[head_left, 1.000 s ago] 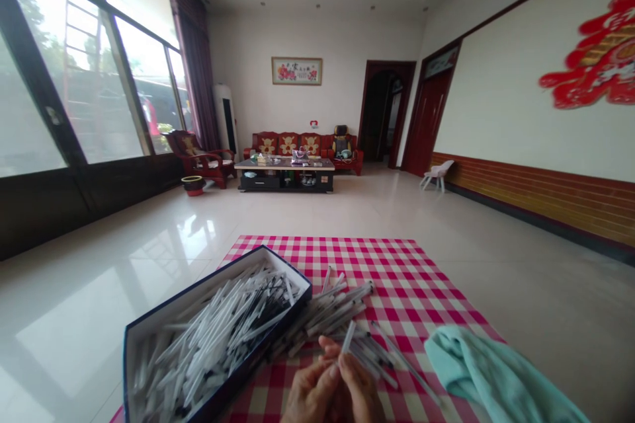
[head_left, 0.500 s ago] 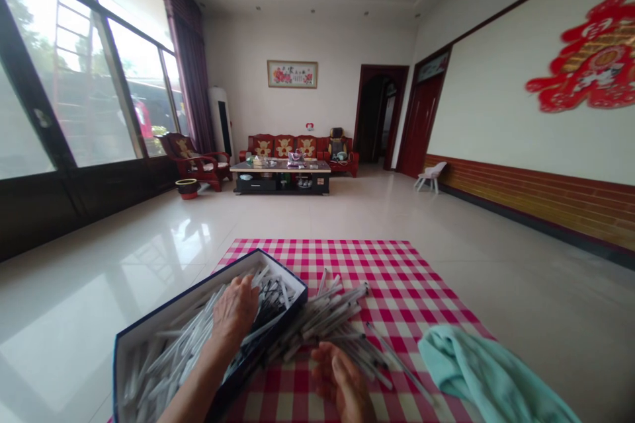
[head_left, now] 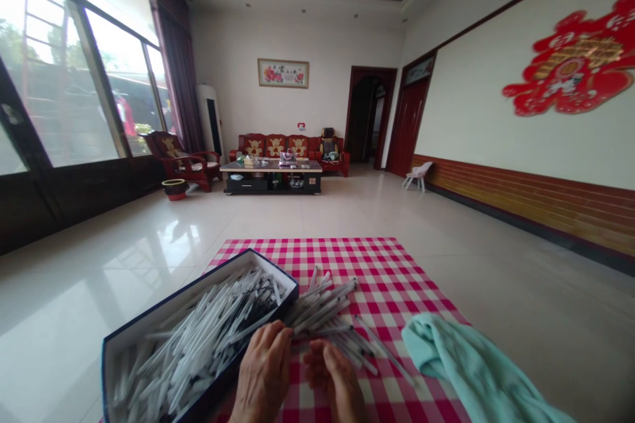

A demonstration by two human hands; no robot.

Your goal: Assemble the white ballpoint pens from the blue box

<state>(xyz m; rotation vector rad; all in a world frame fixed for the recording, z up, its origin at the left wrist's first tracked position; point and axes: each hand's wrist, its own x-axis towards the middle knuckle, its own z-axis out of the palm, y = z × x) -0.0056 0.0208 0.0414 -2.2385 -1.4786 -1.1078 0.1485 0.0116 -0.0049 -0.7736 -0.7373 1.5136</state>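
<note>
A long blue-edged box (head_left: 276, 262) with a pale inside lies at the lower left, heaped with clear and white pen-like tubes (head_left: 198, 330). My left hand (head_left: 265, 367) is just past its near right side, fingers bent and pressed together; whatever they hold is hidden. Close by on the right, my right hand (head_left: 335, 377) has curled fingers with the thumb over them, and its grip is hidden too. Beyond both hands lies a loose pile of clear pens (head_left: 322, 307) with dark tips, against the box's right side. A single pen (head_left: 389, 350) lies apart at the right.
A pink-and-white checked cloth (head_left: 381, 277) covers the surface under the box. A mint-green cloth (head_left: 461, 357) lies crumpled at its right edge. Farther off across the tiled floor are a low table (head_left: 270, 168), a red wooden sofa (head_left: 342, 162) and a small chair (head_left: 417, 175).
My left hand has moved out of the box, down and right, to beside my right hand. The right hand stays near the pile. The view has shifted slightly right.
</note>
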